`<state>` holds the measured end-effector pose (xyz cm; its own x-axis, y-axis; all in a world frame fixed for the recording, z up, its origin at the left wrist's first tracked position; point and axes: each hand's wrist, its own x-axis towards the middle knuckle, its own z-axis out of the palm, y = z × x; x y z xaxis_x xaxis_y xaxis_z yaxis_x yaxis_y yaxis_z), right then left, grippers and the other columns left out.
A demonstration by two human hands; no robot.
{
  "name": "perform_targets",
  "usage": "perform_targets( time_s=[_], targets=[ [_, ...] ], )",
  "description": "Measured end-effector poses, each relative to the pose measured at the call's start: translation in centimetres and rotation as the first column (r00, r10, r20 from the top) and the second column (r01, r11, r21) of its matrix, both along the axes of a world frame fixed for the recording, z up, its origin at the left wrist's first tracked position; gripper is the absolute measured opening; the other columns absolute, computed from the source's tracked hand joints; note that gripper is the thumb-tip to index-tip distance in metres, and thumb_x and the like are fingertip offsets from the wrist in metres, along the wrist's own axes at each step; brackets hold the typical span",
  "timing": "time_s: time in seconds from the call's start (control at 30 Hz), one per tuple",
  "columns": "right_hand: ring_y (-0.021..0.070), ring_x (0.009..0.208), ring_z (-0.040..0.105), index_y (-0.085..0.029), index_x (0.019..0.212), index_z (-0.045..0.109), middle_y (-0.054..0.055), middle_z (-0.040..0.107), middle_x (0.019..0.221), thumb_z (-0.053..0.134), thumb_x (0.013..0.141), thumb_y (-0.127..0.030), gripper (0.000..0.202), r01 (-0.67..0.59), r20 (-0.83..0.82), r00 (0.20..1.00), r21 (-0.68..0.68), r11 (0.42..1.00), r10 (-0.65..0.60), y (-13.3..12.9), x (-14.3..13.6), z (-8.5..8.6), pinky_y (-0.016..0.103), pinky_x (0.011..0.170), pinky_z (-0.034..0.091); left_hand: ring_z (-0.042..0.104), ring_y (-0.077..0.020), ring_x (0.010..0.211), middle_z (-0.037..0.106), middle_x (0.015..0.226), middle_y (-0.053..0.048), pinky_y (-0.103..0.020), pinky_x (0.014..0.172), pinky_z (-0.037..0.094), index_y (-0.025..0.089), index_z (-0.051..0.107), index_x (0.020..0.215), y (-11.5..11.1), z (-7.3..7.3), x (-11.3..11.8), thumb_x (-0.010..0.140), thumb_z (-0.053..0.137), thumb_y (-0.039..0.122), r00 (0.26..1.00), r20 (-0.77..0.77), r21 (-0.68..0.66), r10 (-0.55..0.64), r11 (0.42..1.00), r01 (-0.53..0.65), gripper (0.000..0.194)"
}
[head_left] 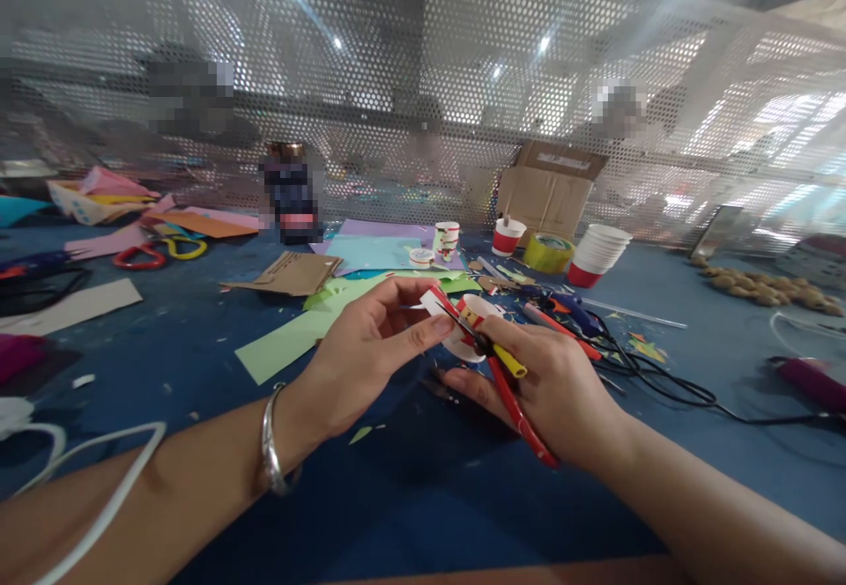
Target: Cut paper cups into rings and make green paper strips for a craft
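My left hand (370,347) pinches a small white paper cup with red trim (477,312) at its near edge. My right hand (555,387) grips red and yellow handled scissors (512,382), their blades set against the cup. Both hands hover just above a blue table (410,497). A silver bangle (270,448) circles my left wrist.
Green paper strips (291,338) and brown cardboard (291,272) lie beyond my hands. A stack of white cups (598,255), a yellow tape roll (548,252), another pair of scissors (155,252) and black cables (661,378) sit around. A perforated screen (423,83) rises behind.
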<state>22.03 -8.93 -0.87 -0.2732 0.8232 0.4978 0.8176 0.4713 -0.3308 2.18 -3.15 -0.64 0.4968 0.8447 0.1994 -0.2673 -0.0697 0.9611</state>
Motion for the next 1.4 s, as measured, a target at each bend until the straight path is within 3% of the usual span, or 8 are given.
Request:
perform_targets(
  time_s=[0.27, 0.57, 0.77, 1.0, 1.23, 1.4],
  targets=[
    [0.0169, 0.066, 0.063, -0.02, 0.129, 0.065, 0.003, 0.07, 0.077, 0.063, 0.094, -0.048, 0.045, -0.01, -0.077, 0.997, -0.034, 0.999, 0.007, -0.1, -0.1, -0.2, 0.027, 0.062, 0.047, 0.065, -0.0184, 0.099, 0.071, 0.109, -0.004, -0.03, 0.083, 0.05, 0.02, 0.06, 0.114, -0.1, 0.1, 0.0, 0.082, 0.081, 0.033, 0.999, -0.032, -0.002, 0.044, 0.999, -0.044, 0.04],
    [0.0121, 0.052, 0.051, -0.015, 0.1, 0.07, -0.001, 0.061, 0.064, 0.06, 0.096, -0.041, 0.028, -0.005, -0.108, 0.994, -0.006, 1.0, 0.004, -0.3, -0.4, -0.2, 0.024, 0.05, 0.038, 0.064, -0.0161, 0.095, 0.07, 0.108, -0.005, -0.028, 0.081, 0.049, 0.019, 0.059, 0.115, -0.2, -0.2, 0.2, 0.085, 0.078, 0.029, 1.0, 0.0, -0.047, 0.0, 0.999, 0.0, 0.036],
    [0.0107, 0.05, 0.043, -0.018, 0.073, 0.06, -0.002, 0.053, 0.059, 0.06, 0.096, -0.037, 0.03, 0.01, -0.135, 0.991, -0.008, 1.0, -0.011, -0.1, -0.5, -0.3, 0.024, 0.048, 0.032, 0.064, -0.0181, 0.099, 0.069, 0.108, -0.005, -0.031, 0.088, 0.05, 0.02, 0.058, 0.114, -0.2, -0.2, 0.0, 0.084, 0.079, 0.03, 0.999, -0.007, 0.024, 0.04, 0.999, -0.04, 0.038],
    [0.009, 0.051, 0.04, -0.019, 0.069, 0.054, -0.003, 0.052, 0.058, 0.061, 0.095, -0.04, 0.033, 0.032, -0.225, 0.974, -0.001, 0.999, -0.031, -0.2, -0.6, 0.0, 0.022, 0.048, 0.031, 0.065, -0.0194, 0.105, 0.068, 0.114, -0.005, -0.03, 0.089, 0.051, 0.021, 0.059, 0.116, -0.1, -0.4, -0.1, 0.081, 0.081, 0.026, 0.994, -0.016, 0.112, 0.111, 0.988, -0.108, 0.042],
    [0.0099, 0.052, 0.047, -0.02, 0.071, 0.055, -0.003, 0.054, 0.058, 0.065, 0.091, -0.039, 0.03, 0.096, -0.222, 0.97, -0.003, 0.995, -0.095, 0.4, 0.1, 0.1, 0.021, 0.048, 0.033, 0.066, -0.0172, 0.097, 0.07, 0.109, -0.003, -0.027, 0.086, 0.051, 0.023, 0.064, 0.118, -0.2, 0.1, -0.1, 0.079, 0.081, 0.022, 0.999, 0.004, 0.006, 0.032, 0.999, -0.032, 0.043],
    [0.0099, 0.052, 0.04, -0.02, 0.071, 0.054, -0.004, 0.049, 0.058, 0.069, 0.088, -0.042, 0.032, 0.09, -0.21, 0.974, 0.001, 0.996, -0.087, 0.2, 0.3, 0.6, 0.022, 0.049, 0.032, 0.065, -0.0151, 0.09, 0.073, 0.104, -0.004, -0.023, 0.081, 0.052, 0.018, 0.072, 0.111, 0.1, 0.7, 0.2, 0.087, 0.064, 0.017, 0.977, 0.197, -0.216, -0.078, 0.969, 0.121, 0.025]
  ],
)
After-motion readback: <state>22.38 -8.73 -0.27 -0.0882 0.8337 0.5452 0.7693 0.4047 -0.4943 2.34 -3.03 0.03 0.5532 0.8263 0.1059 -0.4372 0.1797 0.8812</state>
